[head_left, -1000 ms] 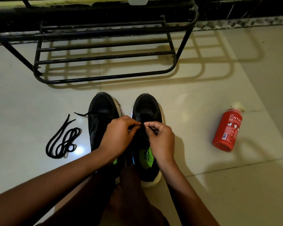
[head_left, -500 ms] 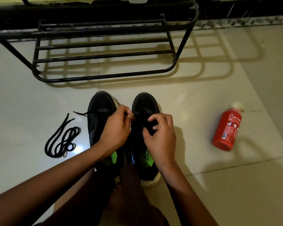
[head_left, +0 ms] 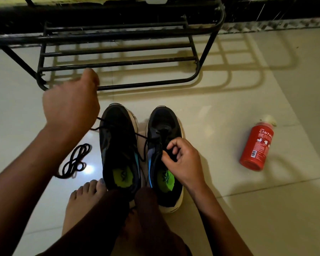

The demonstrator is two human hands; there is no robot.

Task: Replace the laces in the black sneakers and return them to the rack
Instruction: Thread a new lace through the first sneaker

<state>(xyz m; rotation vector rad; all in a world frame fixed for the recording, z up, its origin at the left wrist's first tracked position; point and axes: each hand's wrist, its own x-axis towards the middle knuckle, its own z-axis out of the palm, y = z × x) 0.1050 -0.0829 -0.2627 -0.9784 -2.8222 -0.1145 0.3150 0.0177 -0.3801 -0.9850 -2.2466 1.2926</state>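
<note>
Left hand (head_left: 70,100) lifted away, pulling lace (head_left: 141,136); right hand (head_left: 181,161) pinches right sneaker (head_left: 164,119).

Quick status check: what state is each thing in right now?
Right sneaker: upright on floor
Left sneaker: upright on floor
Threaded lace: taut, from right sneaker to left hand
Left hand: raised, gripping threaded lace
Right hand: pinching right sneaker's upper
Loose lace: coiled on floor
Red bottle: lying on its side
Rack: standing, sneakers not on it
</note>
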